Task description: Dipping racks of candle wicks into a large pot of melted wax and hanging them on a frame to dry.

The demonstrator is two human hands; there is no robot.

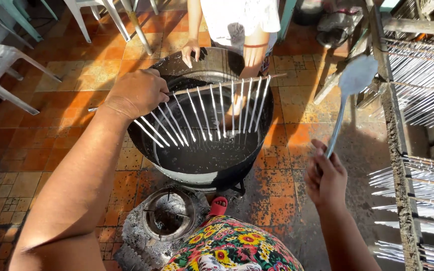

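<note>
I am gripping a stick of hanging white candles (212, 108) in my clenched left hand (136, 93) over the black pot (202, 173) holding liquid wax; my right hand (325, 175) is grasping a ladle (355, 80).

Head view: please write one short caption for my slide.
Left hand holds a stick of thin white candles over a dark pot; right hand holds a ladle.

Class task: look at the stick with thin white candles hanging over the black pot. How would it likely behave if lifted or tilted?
The stick probably stays fairly stiff: the left hand holds one end and it spans the pot straight. The candles hang loosely, so they would likely swing. They look thin and probably snap or bend easily.
</note>
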